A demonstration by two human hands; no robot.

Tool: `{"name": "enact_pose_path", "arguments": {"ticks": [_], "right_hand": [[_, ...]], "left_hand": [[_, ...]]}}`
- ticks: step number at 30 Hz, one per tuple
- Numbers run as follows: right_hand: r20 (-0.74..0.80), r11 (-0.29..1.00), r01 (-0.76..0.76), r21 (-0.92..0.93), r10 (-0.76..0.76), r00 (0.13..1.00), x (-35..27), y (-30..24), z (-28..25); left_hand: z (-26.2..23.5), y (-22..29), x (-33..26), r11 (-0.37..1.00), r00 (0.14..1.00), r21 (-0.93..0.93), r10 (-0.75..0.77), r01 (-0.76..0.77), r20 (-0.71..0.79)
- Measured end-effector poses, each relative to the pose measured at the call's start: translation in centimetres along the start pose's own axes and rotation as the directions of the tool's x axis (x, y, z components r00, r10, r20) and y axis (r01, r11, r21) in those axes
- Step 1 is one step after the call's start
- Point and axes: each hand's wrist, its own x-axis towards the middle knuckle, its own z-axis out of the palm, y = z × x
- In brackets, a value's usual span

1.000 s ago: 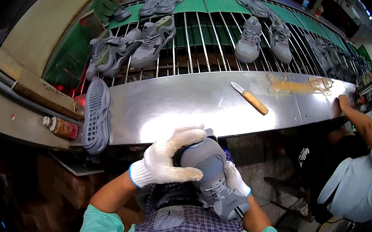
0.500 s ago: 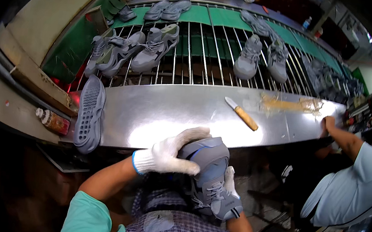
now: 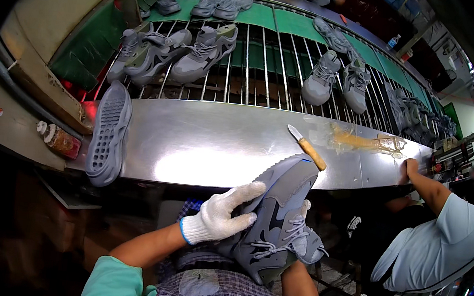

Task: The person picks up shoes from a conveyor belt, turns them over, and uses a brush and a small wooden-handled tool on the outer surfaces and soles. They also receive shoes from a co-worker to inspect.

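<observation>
Above the lap, before one steel bench [image 3: 203, 138], one laced grey sneaker [image 3: 278, 219] is tilted between two white-gloved hands. The left hand [image 3: 219, 214] has its thumb and fingers parted wide in a curve, their tips against the shoe's near side. The right hand [image 3: 306, 207] is mostly behind the shoe with one fingertip showing; how far it closes, I cannot tell. On the bench are one wooden-handled knife [image 3: 307, 148] and, at the left end, one loose grey sole [image 3: 109, 134]. The bar rack [image 3: 246, 62] holds three sneakers [image 3: 205, 55] at left and two sneakers [image 3: 321, 81] right of centre.
</observation>
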Motion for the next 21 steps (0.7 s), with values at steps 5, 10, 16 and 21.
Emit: {"name": "enact_pose_path", "arguments": {"ticks": [5, 10, 16, 21], "right_hand": [[-0.018, 0.999, -0.009, -0.047, 0.008, 1.0, -0.7, 1.0, 1.2], [-0.029, 0.998, -0.011, -0.064, 0.009, 1.0, -1.3, 1.5, 1.3], [-0.044, 0.997, -0.019, -0.078, 0.016, 0.999, -1.9, 1.9, 1.4], [-0.04, 0.997, 0.0, -0.079, -0.003, 0.999, -1.9, 1.3, 1.6]], "left_hand": [[-0.4, 0.5, -1.1, 0.991, 0.996, -0.109, -0.084, 0.081, -0.017], [-0.2, 0.3, -1.2, 0.987, 0.997, -0.152, -0.063, 0.054, -0.05], [-0.4, -0.6, -1.4, 0.859, 0.987, -0.493, -0.163, 0.139, -0.007], [0.3, -0.3, -2.0, 0.923, 0.99, -0.362, -0.143, 0.127, -0.016]]}}
